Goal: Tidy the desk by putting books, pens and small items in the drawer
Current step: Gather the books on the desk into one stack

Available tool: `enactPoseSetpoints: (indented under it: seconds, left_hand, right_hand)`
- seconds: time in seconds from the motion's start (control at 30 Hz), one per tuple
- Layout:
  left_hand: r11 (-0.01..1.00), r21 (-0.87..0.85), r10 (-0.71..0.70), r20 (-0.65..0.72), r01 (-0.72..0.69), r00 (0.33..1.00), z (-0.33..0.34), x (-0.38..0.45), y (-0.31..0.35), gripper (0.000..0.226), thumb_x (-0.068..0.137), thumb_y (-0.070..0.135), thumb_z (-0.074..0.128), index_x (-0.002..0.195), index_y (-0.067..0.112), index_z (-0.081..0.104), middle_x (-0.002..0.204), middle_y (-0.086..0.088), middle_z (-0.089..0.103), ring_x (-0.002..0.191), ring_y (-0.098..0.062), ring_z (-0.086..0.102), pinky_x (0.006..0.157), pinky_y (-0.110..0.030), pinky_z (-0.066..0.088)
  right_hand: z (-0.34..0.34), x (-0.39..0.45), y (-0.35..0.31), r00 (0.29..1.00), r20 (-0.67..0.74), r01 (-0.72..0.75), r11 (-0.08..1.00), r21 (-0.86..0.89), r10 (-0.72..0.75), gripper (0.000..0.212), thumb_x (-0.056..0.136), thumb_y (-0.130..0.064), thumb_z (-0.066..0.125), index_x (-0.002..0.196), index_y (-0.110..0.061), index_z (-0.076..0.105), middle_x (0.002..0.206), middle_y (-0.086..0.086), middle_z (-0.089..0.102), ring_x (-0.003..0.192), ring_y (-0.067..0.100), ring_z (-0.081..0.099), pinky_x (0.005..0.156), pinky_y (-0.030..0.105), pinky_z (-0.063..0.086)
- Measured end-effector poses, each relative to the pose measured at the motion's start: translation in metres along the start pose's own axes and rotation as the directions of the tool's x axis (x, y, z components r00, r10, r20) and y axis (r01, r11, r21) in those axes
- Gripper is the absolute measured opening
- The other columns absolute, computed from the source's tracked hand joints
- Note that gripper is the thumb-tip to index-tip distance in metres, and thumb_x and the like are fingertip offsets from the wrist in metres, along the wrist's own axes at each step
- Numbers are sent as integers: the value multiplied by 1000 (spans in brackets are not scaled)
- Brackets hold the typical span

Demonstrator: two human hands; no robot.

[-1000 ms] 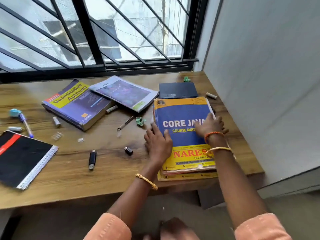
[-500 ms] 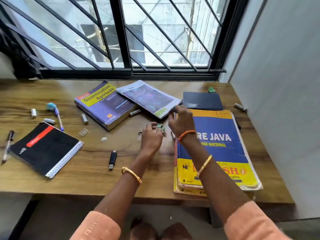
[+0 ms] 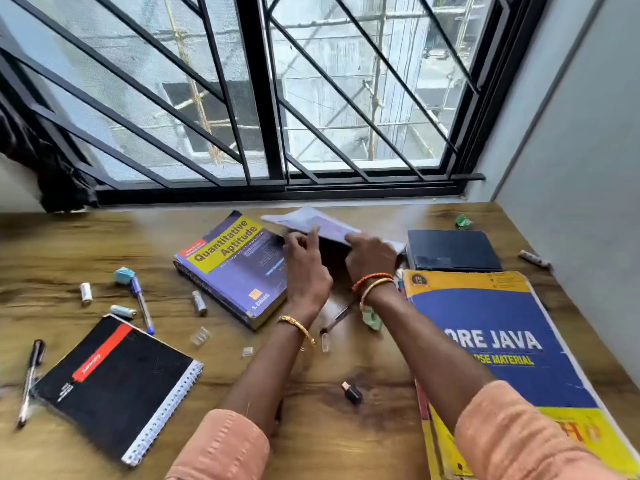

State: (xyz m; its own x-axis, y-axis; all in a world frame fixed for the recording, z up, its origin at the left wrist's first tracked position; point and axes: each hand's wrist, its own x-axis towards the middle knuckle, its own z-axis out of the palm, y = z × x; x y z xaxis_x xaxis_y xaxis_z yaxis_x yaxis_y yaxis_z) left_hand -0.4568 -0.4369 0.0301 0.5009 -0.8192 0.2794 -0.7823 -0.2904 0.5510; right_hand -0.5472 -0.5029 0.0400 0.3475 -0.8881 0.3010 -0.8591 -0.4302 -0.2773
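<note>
My left hand [image 3: 306, 268] and my right hand [image 3: 370, 259] both grip the near edge of a thin pale magazine [image 3: 322, 223], which is tilted up off the wooden desk [image 3: 311, 427]. Its left side rests by the purple Quantitative Aptitude book [image 3: 235, 268]. The blue and yellow Core Java book [image 3: 502, 344] lies at the right on a stack. A black spiral notebook [image 3: 114, 386] lies at the left. A blue pen [image 3: 142, 304], a black pen [image 3: 29, 379] and a pen [image 3: 337, 318] under my wrists lie loose. No drawer is in view.
A dark blue notebook [image 3: 450, 251] lies at the back right. Small batteries [image 3: 199, 303], clear caps [image 3: 200, 336], a black USB plug [image 3: 351, 393], a green crumpled scrap [image 3: 463, 221] and a small eraser [image 3: 124, 274] are scattered about. A barred window runs behind; a grey wall stands at the right.
Both hands left the Core Java book, reached forward and took hold of the magazine, lifting its near edge. The view swung left and up.
</note>
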Motion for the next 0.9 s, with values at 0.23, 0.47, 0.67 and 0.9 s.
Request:
enactPoseSetpoints:
  seconds: [0.23, 0.47, 0.67, 0.9]
  left_hand:
    - [927, 222, 358, -294, -301, 886, -49, 73, 25, 29, 83, 45, 55, 111, 38, 55, 140, -7, 40, 140, -25, 13, 107, -52, 10]
    - [817, -284, 444, -248, -502, 861, -103, 66, 87, 4, 93, 26, 50, 91, 27, 53, 62, 7, 57, 51, -14, 51, 48, -25, 34]
    - [803, -538, 235, -109, -256, 966, -100, 25, 121, 20, 93, 23, 55, 73, 25, 53, 58, -5, 61, 44, -11, 46, 41, -27, 34]
    - [417, -805, -196, 374, 422, 907, -21, -59, 139, 27, 93, 10, 55, 67, 14, 51, 56, -3, 59, 43, -8, 54, 45, -22, 45]
  right_hand:
    - [-114, 27, -3, 927, -357, 194, 961, 198, -114, 19, 77, -34, 68, 93, -26, 73, 82, 8, 73, 84, 31, 68, 68, 35, 50]
    - [-188, 18, 38, 794, -593, 282, 783, 554, 133, 45, 73, -23, 79, 111, -9, 60, 100, 1, 67, 92, 12, 62, 80, 10, 45]
    - [-160, -34, 116, 893, -96, -77, 360, 930, 440, 98, 47, -70, 78, 115, -4, 54, 109, 9, 66, 95, 18, 63, 86, 40, 54]
    - [-140, -127, 174, 881, 404, -457, 226, 860, 245, 26, 84, -16, 68, 106, -5, 64, 92, 11, 71, 85, 30, 66, 80, 40, 55]
